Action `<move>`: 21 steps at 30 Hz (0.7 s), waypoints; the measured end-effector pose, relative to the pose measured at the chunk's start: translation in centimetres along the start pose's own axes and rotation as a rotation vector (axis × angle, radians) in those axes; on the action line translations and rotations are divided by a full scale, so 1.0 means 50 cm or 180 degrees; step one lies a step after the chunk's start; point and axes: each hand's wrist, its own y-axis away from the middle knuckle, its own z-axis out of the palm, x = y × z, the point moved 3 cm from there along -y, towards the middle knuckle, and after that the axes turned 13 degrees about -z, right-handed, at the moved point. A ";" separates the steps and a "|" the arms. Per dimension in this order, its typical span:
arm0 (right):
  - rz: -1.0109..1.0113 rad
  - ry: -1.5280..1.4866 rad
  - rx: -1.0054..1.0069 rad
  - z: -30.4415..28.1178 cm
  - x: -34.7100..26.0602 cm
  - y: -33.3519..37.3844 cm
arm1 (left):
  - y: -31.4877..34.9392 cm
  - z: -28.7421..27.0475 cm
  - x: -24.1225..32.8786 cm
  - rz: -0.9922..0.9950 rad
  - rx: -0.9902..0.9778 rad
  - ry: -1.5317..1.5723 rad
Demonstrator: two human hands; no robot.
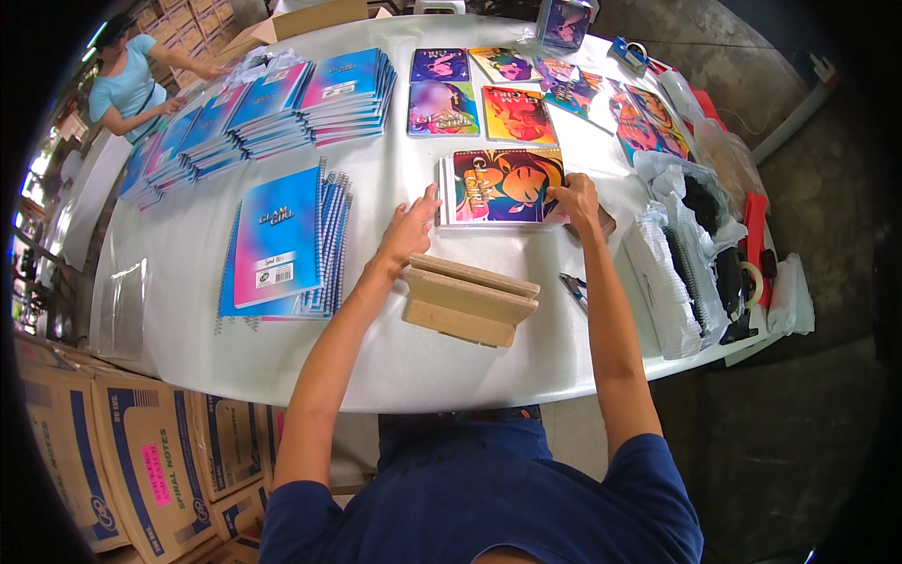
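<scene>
A stack of loose notebook sheets topped by a colourful illustrated cover (507,188) lies flat in front of me, with a row of punched holes along its far edge. My right hand (578,202) grips its right edge, thumb on the cover. At the left edge, my left hand (411,226) rests with fingers stretched out and apart, its tips by the white sheets. A dark brown block (606,224) sits partly hidden beside my right hand. Nearer to me stands a wooden jig (470,301) with a slot along it. Blue-handled pliers (574,289) lie right of it.
Blue-pink spiral notebooks (277,235) are piled at left, with more stacks (343,89) behind. Illustrated covers (517,115) spread across the far side. Black spiral coils in white wrapping (672,273) lie at right. Cartons (141,461) stand lower left. A co-worker (127,85) works far left.
</scene>
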 end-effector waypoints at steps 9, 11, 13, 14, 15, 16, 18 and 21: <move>-0.0584 0.1297 -0.0049 0.020 -0.011 0.017 | 0.001 -0.001 0.053 0.0059 0.0005 -0.0481; -0.1752 0.1164 0.0745 0.013 -0.139 0.064 | 0.010 -0.013 0.030 0.0042 0.0060 -0.0114; -0.2748 -0.0081 0.0117 0.034 -0.215 0.085 | 0.005 -0.006 0.017 0.0130 0.0183 -0.0082; -0.3233 -0.0244 -0.0255 0.064 -0.226 0.101 | 0.002 0.004 0.018 0.0196 0.0208 -0.0058; -0.3276 0.0205 -0.0708 0.070 -0.261 0.133 | 0.003 0.002 0.021 0.0141 0.0176 -0.0011; -0.3327 0.0298 -0.0714 0.099 -0.266 0.139 | 0.005 -0.001 0.024 0.0083 0.0148 0.0034; -0.3380 0.0490 -0.0730 0.121 -0.266 0.144 | 0.000 0.000 0.028 0.0039 0.0173 0.0130; -0.3432 0.0768 -0.0842 0.132 -0.276 0.148 | 0.002 -0.001 0.028 -0.0028 0.0331 0.0231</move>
